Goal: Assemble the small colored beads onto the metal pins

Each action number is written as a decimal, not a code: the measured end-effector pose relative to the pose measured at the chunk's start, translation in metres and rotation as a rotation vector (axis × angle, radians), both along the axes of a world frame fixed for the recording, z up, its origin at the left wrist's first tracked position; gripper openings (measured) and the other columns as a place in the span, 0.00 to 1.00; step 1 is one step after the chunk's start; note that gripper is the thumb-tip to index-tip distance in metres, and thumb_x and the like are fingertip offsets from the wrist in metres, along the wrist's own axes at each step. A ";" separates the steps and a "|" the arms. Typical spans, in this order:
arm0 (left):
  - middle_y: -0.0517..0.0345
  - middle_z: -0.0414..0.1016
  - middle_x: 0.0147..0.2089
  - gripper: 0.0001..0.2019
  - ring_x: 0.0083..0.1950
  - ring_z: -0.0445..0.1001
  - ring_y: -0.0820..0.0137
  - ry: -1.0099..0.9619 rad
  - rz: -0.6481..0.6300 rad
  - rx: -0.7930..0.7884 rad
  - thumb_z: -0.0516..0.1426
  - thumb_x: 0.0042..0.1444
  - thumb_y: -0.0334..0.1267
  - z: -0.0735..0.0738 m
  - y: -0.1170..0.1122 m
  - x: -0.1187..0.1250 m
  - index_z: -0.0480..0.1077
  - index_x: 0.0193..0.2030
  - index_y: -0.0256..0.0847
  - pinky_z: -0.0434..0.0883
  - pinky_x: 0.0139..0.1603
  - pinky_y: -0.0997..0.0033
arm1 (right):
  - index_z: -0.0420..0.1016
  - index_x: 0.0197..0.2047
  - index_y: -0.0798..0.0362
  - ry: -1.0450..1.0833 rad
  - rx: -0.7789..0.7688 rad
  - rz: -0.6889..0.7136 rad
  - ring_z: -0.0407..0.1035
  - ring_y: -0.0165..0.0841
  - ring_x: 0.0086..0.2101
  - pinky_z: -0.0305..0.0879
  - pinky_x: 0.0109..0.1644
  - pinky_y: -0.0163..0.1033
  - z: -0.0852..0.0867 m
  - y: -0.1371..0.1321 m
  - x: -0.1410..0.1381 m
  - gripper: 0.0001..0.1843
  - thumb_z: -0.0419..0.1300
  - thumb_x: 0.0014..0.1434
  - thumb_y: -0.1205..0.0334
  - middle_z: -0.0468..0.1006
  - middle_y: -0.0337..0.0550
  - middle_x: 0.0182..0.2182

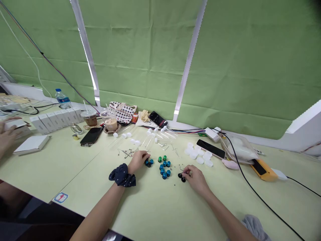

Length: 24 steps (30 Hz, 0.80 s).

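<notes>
My right hand [197,179] pinches together on small black beads [181,177] at its fingertips, flat on the pale green table [155,207]. My left hand [138,160], a dark dotted scrunchie [122,175] on its wrist, closes its fingers over a few blue and black beads [148,163] just past the knuckles; whether any are lifted, I cannot tell. Between my two hands sits a loose cluster of blue and green beads [164,167]. Beyond my left fingers lie scattered metal pins [127,153] and clear tubes with white caps [155,135]; beyond my right, a pile of white caps [199,155] and a phone [210,149]. As I judge it, the beads roll easily, so I keep both wrists down on the table, grip lightly with fingertips only, and take one bead at a time. Far to my left, another person's hand [7,137] rests on a white box.
</notes>
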<state>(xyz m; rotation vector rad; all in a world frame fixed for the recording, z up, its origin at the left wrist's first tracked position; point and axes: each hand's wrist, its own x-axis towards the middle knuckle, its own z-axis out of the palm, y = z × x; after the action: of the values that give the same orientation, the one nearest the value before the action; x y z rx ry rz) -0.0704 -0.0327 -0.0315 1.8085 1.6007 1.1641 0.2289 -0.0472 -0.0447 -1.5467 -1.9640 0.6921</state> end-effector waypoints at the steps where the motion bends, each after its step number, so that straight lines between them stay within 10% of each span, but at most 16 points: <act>1: 0.54 0.72 0.22 0.11 0.24 0.66 0.68 0.004 0.000 0.011 0.57 0.48 0.43 0.000 0.001 0.000 0.72 0.20 0.40 0.59 0.28 0.70 | 0.70 0.27 0.50 -0.005 -0.003 0.001 0.67 0.37 0.31 0.60 0.33 0.39 0.000 0.000 0.000 0.03 0.57 0.48 0.60 0.72 0.42 0.29; 18: 0.49 0.72 0.33 0.14 0.38 0.70 0.61 0.387 -0.040 0.101 0.49 0.57 0.44 0.014 -0.005 0.012 0.72 0.32 0.40 0.63 0.39 0.66 | 0.71 0.28 0.51 0.063 0.004 0.025 0.66 0.37 0.31 0.60 0.35 0.41 0.000 0.001 0.000 0.14 0.54 0.53 0.49 0.72 0.45 0.30; 24: 0.50 0.64 0.49 0.19 0.42 0.71 0.64 0.438 -0.377 -0.012 0.56 0.51 0.39 0.033 0.010 0.033 0.65 0.52 0.44 0.66 0.44 0.67 | 0.71 0.28 0.51 0.060 0.045 0.001 0.66 0.36 0.29 0.61 0.33 0.40 -0.001 0.002 -0.001 0.17 0.53 0.54 0.47 0.72 0.46 0.31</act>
<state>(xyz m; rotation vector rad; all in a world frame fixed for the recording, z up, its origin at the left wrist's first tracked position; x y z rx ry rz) -0.0374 -0.0231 0.0013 2.3435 1.3792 0.6169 0.2274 -0.0452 -0.0453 -1.4821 -1.9233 0.6823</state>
